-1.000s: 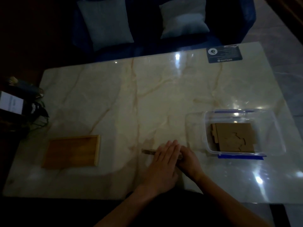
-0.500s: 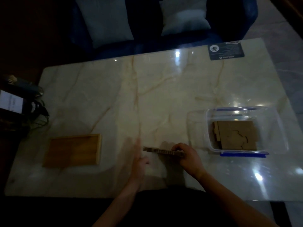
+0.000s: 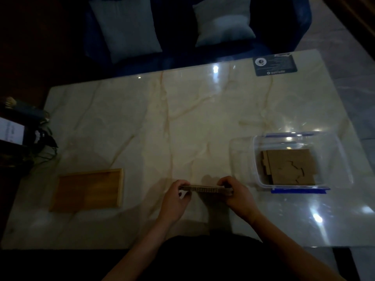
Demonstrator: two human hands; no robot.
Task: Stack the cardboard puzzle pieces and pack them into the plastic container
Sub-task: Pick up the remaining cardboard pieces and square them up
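Observation:
A stack of cardboard puzzle pieces [image 3: 205, 188] stands on edge near the table's front middle, seen as a thin brown strip. My left hand [image 3: 176, 199] grips its left end and my right hand [image 3: 238, 196] grips its right end. To the right sits the clear plastic container [image 3: 256, 159] with blue clips, open on top. More brown cardboard pieces [image 3: 290, 166] lie flat inside it.
A shallow wooden tray [image 3: 88, 190] lies at the front left of the marble table [image 3: 142, 122]. A dark card [image 3: 275, 64] rests at the back right corner. Dark objects and cables [image 3: 22, 134] sit off the left edge. Cushions [image 3: 125, 27] lie on a sofa behind.
My left hand lifted off the stack, swung out to the left, then came back and took hold of its left end. The stack now stands on edge between both hands.

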